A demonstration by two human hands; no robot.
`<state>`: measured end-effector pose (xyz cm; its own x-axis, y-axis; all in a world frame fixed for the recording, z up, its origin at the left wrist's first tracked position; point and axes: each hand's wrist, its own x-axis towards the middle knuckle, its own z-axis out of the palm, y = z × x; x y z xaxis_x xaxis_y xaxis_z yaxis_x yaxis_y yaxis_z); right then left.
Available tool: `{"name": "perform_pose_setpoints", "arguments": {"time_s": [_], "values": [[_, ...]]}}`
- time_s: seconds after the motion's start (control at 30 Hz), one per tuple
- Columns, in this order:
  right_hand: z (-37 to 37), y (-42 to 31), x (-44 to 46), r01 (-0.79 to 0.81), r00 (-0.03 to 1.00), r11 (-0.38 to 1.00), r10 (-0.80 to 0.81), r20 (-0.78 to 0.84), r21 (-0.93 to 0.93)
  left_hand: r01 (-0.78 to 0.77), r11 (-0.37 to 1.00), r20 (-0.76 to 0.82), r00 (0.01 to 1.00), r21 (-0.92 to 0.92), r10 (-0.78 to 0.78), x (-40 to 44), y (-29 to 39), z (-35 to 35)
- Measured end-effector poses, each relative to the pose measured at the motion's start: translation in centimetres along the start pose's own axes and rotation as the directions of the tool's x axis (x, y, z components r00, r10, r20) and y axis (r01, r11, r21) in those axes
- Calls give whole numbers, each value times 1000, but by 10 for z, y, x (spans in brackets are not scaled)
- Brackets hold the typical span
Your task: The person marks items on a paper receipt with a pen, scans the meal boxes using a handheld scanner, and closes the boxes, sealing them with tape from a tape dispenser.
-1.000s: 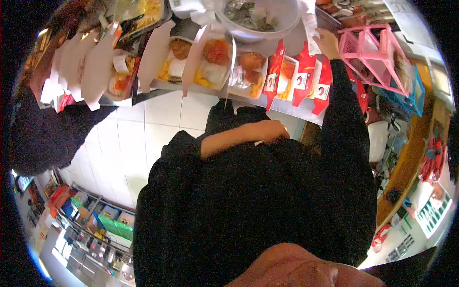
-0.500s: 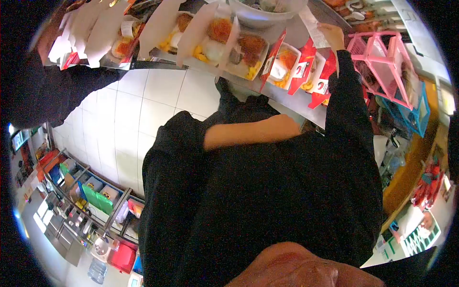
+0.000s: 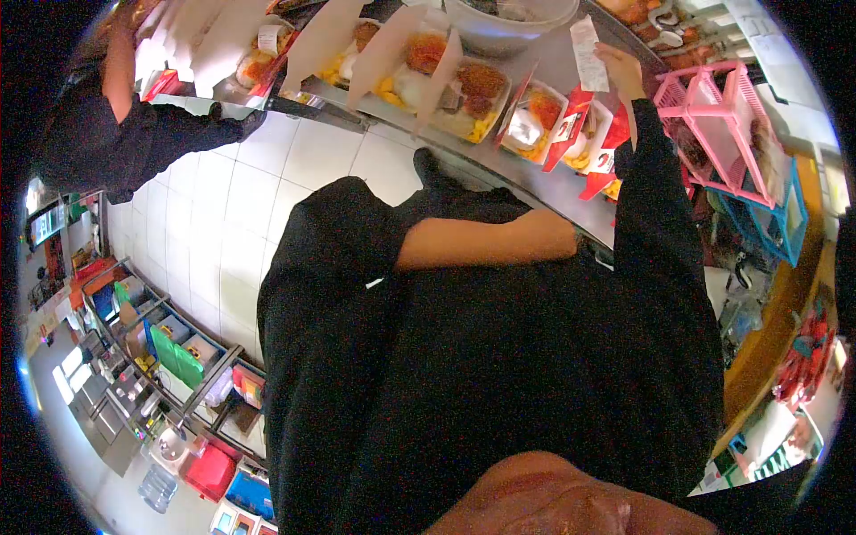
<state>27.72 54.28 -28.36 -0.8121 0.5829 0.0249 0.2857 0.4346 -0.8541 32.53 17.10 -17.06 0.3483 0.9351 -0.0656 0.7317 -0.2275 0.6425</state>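
My right hand (image 3: 622, 69) pinches a white printed receipt (image 3: 588, 55) at its edge, over the far right of the counter (image 3: 526, 174). My left hand (image 3: 555, 234) is bent in front of my dark shirt near the counter's edge, its fingers hidden. Below the receipt stand red-and-white food boxes, one open box (image 3: 535, 120) showing white rice and orange-brown food. To its left, another open box (image 3: 473, 98) holds brown fried pieces and yellow bits. Further open boxes, one with a raised white lid (image 3: 325, 40), continue leftward with similar food.
A clear plastic bowl (image 3: 513, 22) sits behind the boxes. A pink plastic basket (image 3: 727, 134) stands right of my arm, above a blue crate (image 3: 785, 218). Another person's forearm (image 3: 118, 67) is at upper left. Shelving with a green panel (image 3: 178, 357) lies at lower left.
The receipt has come up into fuller view, held more upright in my right hand. My view has shifted slightly, and the other person at left shows more of an arm.
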Motion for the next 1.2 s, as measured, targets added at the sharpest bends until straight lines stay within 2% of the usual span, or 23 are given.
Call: {"name": "perform_pose_setpoints", "arguments": {"time_s": [0.07, 0.13, 0.2, 0.23, 0.3, 0.37, 0.43, 0.47, 0.5, 0.53, 0.57, 0.6, 0.67, 0.7, 0.77, 0.83, 0.9, 0.93, 1.0, 1.03, 1.13, 1.17, 1.2], "values": [[1, -1, 1, 29, 1000, 1000, -29, 11, 6, -13, 999, 23, 1000, 32, 12, -6, -5, -5], [7, -20, -12, -93, 993, 995, 96, -68, 48, -27, 998, 48, 999, 62, 24, -11, -13, -4], [8, -27, -20, -117, 985, 991, 125, -118, 72, 288, 957, 81, 955, -42, -284, -19, -18, -3], [9, -27, -22, -142, 975, 985, 156, -161, 97, 287, 957, 82, 956, -44, -283, -24, -20, -6], [2, -29, -23, -106, 970, 993, 116, -215, 57, 101, 989, 8, 995, 112, -102, -34, -24, -11], [0, -28, -25, -78, 962, 997, 78, -262, 14, 92, 994, 3, 996, 53, -92, -37, -27, -10], [3, -34, -24, -67, 945, 988, 108, -307, 141, 84, 996, -6, 996, -5, -84, -37, -30, -6], [6, -37, -22, -139, 935, 989, 146, -325, 43, -44, 964, -59, 996, 262, 62, -36, -32, -5], [12, -40, -21, -143, 936, 989, 148, -319, 39, -119, 844, -110, 972, 524, 206, -35, -33, -4], [18, -42, -18, -166, 924, 983, 184, -336, 84, -139, 748, -142, 944, 649, 298, -30, -35, -3], [23, -46, -15, -185, 911, 974, 220, -350, 130, -154, 723, -152, 928, 674, 339, -24, -39, -2], [27, -41, -11, -185, 915, 975, 218, -340, 125, -175, 782, -124, 944, 598, 306, -17, -42, 1], [30, -21, -5, 23, 937, 989, 30, -348, 147, -156, 907, -60, 979, 392, 194, -8, -49, 4], [32, -31, -8, 22, 939, 989, 29, -341, 146, -119, 946, -33, 990, 300, 135, -3, -53, 7], [37, -63, -21, -149, 929, 977, 190, -317, 150, -41, 980, -9, 999, 192, 44, -2, -65, 12], [43, -58, -23, -211, 860, 951, 291, -419, 228, 13, 989, -8, 1000, 147, -12, -5, -79, 18], [43, -46, -26, -111, 844, 991, 137, -519, 81, 66, 992, -14, 998, 111, -65, -10, -89, 22], [38, -18, -28, -16, 851, 980, -90, -517, -197, 91, 991, -15, 996, 97, -90, -10, -93, 26], [30, 11, -32, 18, 912, 969, -116, -393, -245, 141, 988, -26, 990, 60, -140, -12, -98, 31], [27, 33, -27, -87, 906, 995, 60, -420, -45, 166, 985, -33, 986, 41, -164, -12, -101, 33], [41, 3, -26, -41, 807, 991, -44, -589, -130, 239, 971, -53, 969, -11, -240, -16, -113, 39], [55, -32, -31, 76, 739, 987, 40, -672, 143, 251, 968, -57, 966, -21, -252, -17, -115, 39], [69, -65, -27, 56, 635, 991, -127, -762, -119, 258, 966, -57, 964, -35, -260, -19, -116, 40]]}}
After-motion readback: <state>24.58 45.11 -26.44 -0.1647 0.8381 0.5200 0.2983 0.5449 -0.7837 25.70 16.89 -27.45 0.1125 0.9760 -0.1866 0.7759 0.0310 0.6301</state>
